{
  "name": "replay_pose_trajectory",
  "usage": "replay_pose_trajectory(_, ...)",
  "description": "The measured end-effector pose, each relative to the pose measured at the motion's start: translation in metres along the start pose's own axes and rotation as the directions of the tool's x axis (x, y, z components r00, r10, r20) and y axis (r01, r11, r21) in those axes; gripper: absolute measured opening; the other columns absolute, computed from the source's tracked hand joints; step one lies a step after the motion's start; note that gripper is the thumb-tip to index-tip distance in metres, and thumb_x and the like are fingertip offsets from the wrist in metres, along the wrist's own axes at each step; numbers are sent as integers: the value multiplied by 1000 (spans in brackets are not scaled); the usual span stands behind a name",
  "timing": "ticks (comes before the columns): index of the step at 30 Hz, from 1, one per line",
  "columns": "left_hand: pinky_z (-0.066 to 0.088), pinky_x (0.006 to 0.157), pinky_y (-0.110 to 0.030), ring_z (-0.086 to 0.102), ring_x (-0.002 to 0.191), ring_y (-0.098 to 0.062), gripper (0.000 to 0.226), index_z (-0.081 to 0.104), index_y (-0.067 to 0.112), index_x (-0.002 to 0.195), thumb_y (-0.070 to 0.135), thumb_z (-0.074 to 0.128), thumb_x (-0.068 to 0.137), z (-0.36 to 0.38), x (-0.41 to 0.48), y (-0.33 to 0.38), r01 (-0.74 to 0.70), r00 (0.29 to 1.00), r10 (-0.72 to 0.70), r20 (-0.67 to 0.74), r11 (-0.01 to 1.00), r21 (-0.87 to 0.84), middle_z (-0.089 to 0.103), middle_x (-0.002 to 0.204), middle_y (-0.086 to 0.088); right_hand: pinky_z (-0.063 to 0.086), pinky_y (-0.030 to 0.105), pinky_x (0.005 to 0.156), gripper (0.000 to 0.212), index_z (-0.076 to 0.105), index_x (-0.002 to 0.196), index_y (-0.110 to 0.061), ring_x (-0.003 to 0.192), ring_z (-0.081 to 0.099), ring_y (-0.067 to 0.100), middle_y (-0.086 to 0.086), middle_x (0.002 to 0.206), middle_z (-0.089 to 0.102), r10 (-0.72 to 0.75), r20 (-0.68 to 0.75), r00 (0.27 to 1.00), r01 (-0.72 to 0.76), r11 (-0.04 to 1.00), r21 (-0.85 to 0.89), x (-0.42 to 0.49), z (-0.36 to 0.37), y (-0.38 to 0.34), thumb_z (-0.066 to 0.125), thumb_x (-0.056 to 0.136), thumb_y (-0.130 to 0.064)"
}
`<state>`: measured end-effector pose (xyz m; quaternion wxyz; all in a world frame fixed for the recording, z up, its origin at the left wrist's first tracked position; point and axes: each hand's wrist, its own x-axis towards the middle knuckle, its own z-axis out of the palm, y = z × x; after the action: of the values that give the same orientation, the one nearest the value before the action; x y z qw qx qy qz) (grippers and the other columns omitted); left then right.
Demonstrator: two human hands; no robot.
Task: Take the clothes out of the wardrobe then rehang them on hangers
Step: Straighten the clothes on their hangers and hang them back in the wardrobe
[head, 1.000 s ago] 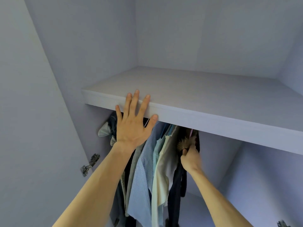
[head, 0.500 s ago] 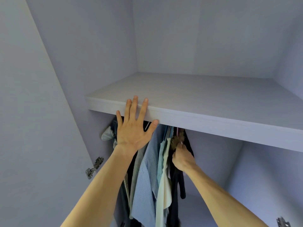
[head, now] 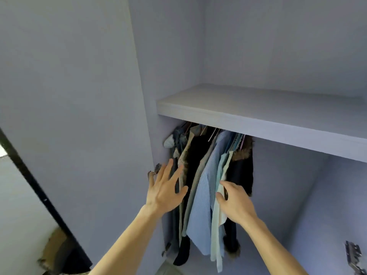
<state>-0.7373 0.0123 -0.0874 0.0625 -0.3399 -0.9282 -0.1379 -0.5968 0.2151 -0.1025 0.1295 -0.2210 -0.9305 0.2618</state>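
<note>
Clothes (head: 204,185) hang bunched under the shelf (head: 258,124), left hand (head: 164,193) spread beside the dark pieces, right hand (head: 236,203) loose-fingered, touching the pale green top (head: 215,231); tugging this low could snag hangers or drag fabric off.

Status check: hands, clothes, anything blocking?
Left hand open, before dark garments. Right hand at mint garment, grip unclear. Clothes hang under shelf. Nothing blocking.
</note>
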Motion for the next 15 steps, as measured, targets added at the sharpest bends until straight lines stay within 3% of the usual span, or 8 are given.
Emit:
replay_pose_trajectory(6,-8,119,-57,-10,154,-20,69,8,44,157,60,37,97,2,-165,-102,296,950,-305,61,947,126,-6,168,6,22,23,118,43,50,143,-36,144,27,4,-19,151,42,-344,97,934,344,939,12,-88,50,-73,43,102,-47)
replay_pose_trajectory(9,2,121,-54,-3,155,-19,67,14,41,157,57,40,97,-6,-260,-140,445,887,-459,37,876,186,2,168,6,26,28,117,39,57,137,-38,144,30,6,-19,148,46,-478,147,866,478,878,35,-129,81,-114,48,100,-46)
replay_pose_trajectory(13,2,122,-52,-1,154,-17,64,18,40,156,51,41,97,-16,-389,-168,599,784,-619,44,773,210,7,167,6,37,37,113,34,64,130,-36,141,39,12,-14,143,55,-609,202,767,603,792,99,-188,126,-166,57,97,-39)
replay_pose_trajectory(15,4,122,-50,2,154,-16,63,19,40,156,51,40,98,-22,-463,-171,715,678,-734,40,671,197,9,167,7,38,38,112,36,63,132,-36,142,37,11,-13,144,54,-699,261,666,691,710,137,-222,150,-198,57,97,-40)
